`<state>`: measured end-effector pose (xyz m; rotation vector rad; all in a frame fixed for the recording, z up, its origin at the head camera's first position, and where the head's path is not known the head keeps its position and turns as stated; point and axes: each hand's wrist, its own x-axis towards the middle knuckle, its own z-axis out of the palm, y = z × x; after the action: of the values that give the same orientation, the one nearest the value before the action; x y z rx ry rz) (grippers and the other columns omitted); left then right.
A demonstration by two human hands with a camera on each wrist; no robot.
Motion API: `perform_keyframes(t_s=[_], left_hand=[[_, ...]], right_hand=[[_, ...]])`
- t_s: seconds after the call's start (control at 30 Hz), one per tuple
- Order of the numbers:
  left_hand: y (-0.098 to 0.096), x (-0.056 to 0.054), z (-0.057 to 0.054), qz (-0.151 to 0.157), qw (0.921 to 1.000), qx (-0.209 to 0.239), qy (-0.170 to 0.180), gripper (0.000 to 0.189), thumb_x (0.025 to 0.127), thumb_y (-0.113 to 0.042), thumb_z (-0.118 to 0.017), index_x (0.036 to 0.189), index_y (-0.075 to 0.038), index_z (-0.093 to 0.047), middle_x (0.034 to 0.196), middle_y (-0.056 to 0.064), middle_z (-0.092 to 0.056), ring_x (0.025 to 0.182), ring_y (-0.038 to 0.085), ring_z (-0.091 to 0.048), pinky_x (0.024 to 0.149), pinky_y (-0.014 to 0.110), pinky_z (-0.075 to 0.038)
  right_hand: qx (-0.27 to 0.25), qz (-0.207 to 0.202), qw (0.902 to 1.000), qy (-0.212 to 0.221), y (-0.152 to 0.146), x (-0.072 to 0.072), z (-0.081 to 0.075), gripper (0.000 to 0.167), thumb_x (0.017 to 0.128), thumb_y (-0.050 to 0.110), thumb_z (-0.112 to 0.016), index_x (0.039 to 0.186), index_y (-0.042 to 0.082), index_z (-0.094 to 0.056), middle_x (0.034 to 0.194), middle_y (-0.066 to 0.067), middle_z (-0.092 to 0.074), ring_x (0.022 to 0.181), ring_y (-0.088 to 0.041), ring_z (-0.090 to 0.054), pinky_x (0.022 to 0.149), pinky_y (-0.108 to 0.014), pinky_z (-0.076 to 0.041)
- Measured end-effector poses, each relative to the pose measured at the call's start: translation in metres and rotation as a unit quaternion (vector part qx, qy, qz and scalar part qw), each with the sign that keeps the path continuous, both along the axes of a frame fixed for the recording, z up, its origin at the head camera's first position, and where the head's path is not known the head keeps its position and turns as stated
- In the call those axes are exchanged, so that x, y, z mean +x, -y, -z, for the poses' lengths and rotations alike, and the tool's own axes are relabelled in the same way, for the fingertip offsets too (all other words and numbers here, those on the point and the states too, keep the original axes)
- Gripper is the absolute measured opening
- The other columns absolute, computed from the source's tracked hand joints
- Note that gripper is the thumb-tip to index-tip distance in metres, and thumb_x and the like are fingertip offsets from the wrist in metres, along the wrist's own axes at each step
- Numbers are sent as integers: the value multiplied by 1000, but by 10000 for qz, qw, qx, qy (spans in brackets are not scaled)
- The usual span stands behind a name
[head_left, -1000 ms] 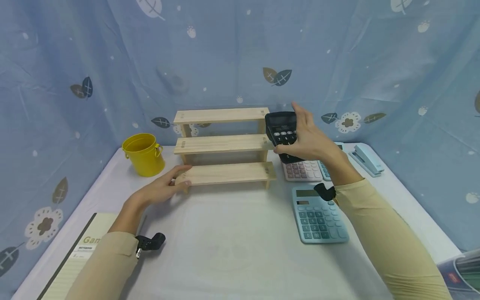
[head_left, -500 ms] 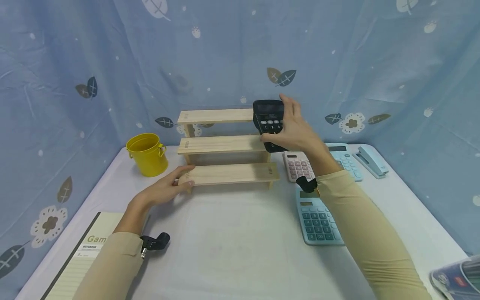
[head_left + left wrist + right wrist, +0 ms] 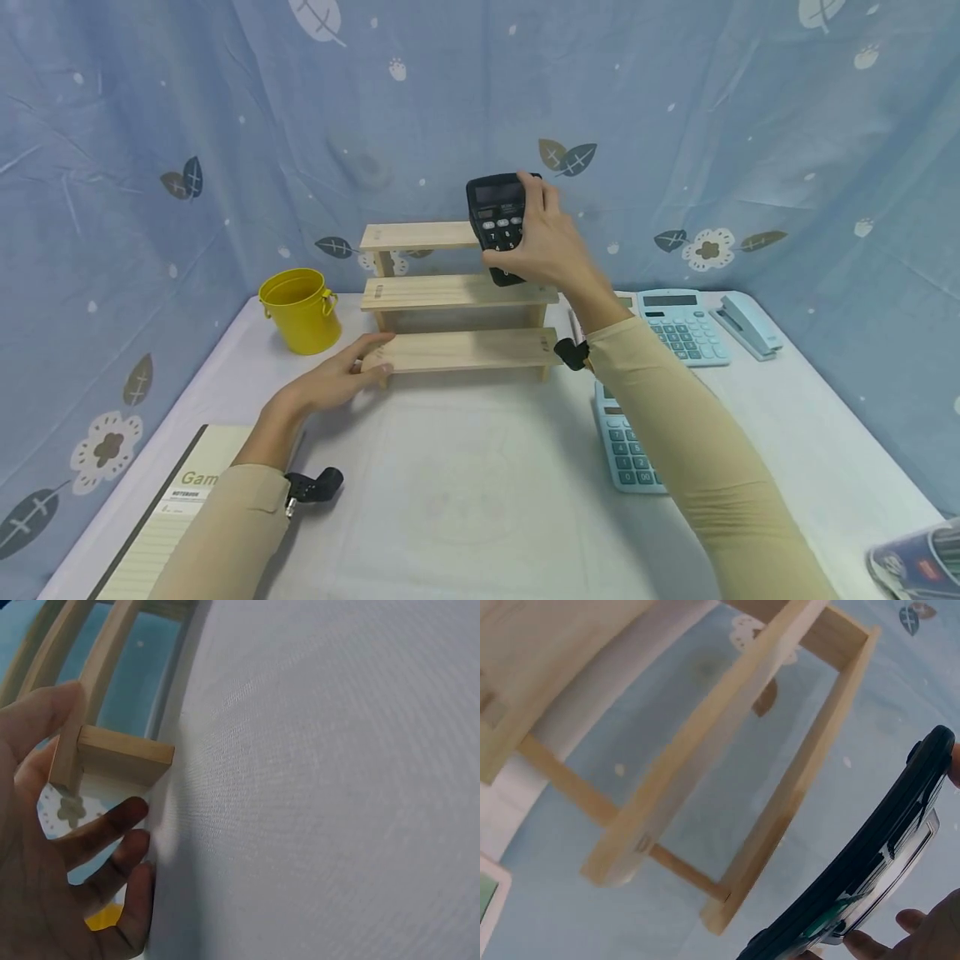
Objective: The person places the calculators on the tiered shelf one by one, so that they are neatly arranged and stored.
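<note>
In the head view, my right hand (image 3: 553,243) grips a black calculator (image 3: 497,197) by its sides, thumb low and fingers at the top. Its keys and screen face me, and it is held in front of the right part of the top board of a wooden three-step shelf (image 3: 450,350). From the right wrist view, the calculator (image 3: 855,851) appears edge-on, apart from the shelf boards. My left hand (image 3: 332,382) pinches the left end of the lowest board. The left wrist view has the thumb and index finger on that board (image 3: 67,754), other fingers loosely bent beside it.
Left of the shelf stands a yellow bucket (image 3: 302,312). A notebook (image 3: 180,508) lies at the front left, partly under my forearm. Blue calculators (image 3: 684,329) and a light blue stapler (image 3: 746,327) lie on the right. A pen-filled container (image 3: 918,562) sits at the right edge.
My right hand has carried the black calculator left and up, from beside the shelf to before its top board. My left hand keeps its hold on the lowest board.
</note>
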<state>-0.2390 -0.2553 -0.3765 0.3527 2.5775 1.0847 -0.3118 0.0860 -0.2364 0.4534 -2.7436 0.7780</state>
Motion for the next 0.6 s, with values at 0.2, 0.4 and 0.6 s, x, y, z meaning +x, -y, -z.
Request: perform_keyframes(t_s=[0.2,0.4,0.6], left_hand=[[2,-4,-1,-9,9999,-89,-77,73,101,-61,-52,163,-35,-23,170,18,-19,147,52,-31,114,74,-27],[3,-4,-2,102,9998,-87,-112,73,102,-60,-53,163,-33,-24,170,18,-19,147,52,-30,116,72,-27],[1,-4,-1,92,9999,-30,-62,72,102,-59,-53,163,-31,-24,171,16,-17,150,50,-26,118,70,-24]], right_hand=[[57,195,9996,210,16,-9,-7,117,79,55,-76,165,32,0,168,-12,-15,134,-49,-45,98,-59,-50],[292,381,9985,250,31,-20,-9,117,80,59,-76,165,30,-1,167,-12,-18,136,-49,-43,98,-61,-49],[335,415,9980,338,42,-28,-9,117,80,59,-76,165,31,-1,168,-12,-15,141,-48,-38,106,-63,-44]])
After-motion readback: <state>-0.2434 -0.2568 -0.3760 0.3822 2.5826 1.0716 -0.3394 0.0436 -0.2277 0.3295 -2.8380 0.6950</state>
